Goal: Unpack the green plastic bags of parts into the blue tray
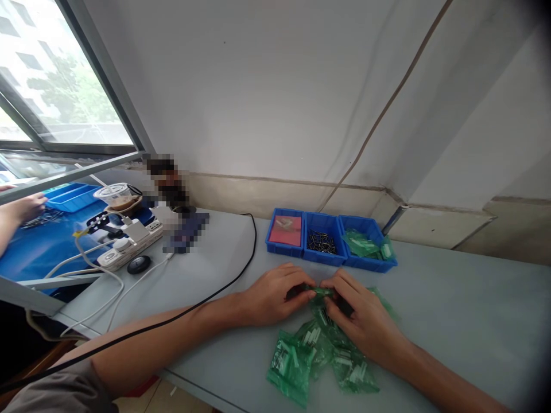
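Observation:
My left hand [279,295] and my right hand [359,310] meet above the grey table, fingertips closed on the top edge of a green plastic bag [321,291]. Dark metal pieces show dimly inside that bag below the fingers. Right below my hands lie several more green bags [293,367] with small white or silvery pieces in them. Beyond my hands stand three joined blue bins: the left bin [284,245] holds a red card with a small clear packet, the middle bin [326,259] dark screws, and the right bin [370,264] green bags.
A black cable [215,295] runs across the table and over my left forearm. To the left are a white power strip [129,246], a round black object [139,264], and a drink cup [115,196]. Another person's hand [28,207] is at the far-left blue table.

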Motion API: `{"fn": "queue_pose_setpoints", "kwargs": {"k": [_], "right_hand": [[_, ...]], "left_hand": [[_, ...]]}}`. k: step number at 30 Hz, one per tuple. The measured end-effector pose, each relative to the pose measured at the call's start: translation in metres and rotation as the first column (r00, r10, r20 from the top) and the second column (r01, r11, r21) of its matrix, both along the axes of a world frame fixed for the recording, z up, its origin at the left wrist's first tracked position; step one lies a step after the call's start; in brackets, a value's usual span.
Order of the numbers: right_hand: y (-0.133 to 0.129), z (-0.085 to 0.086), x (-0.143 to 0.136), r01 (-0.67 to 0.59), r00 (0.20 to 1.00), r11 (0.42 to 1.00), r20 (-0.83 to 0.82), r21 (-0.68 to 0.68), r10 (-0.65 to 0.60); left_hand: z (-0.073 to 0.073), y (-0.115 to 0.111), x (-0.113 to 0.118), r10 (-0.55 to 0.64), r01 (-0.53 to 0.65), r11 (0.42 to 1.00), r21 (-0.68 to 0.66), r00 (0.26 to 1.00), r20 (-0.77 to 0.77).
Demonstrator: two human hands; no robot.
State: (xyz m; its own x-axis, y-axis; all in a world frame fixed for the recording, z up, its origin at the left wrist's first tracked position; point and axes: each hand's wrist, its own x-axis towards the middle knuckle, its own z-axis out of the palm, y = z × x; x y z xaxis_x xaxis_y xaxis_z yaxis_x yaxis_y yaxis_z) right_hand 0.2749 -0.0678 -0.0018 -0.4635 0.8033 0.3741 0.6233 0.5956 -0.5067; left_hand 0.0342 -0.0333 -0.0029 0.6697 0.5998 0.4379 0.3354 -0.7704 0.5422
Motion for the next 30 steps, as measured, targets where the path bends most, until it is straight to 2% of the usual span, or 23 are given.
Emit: {"fn": "queue_pose_setpoints", "kwargs": {"k": [20, 30], "right_hand": [[-0.0015, 0.0025, 0.0000, 0.011, 1.000, 1.000, -0.025, 0.003, -0.011], [-0.0014, 0.0016, 0.0006, 0.009, 1.000, 1.000, -0.023, 0.011, -0.009]], "left_hand": [[-0.0040, 0.0006, 0.0003, 0.020, -0.021, 1.000, 0.007, 0.999, 0.035], [-0.0010, -0.0013, 0.0007, 0.024, -0.026, 0.999, 0.023, 0.998, 0.064]]}}
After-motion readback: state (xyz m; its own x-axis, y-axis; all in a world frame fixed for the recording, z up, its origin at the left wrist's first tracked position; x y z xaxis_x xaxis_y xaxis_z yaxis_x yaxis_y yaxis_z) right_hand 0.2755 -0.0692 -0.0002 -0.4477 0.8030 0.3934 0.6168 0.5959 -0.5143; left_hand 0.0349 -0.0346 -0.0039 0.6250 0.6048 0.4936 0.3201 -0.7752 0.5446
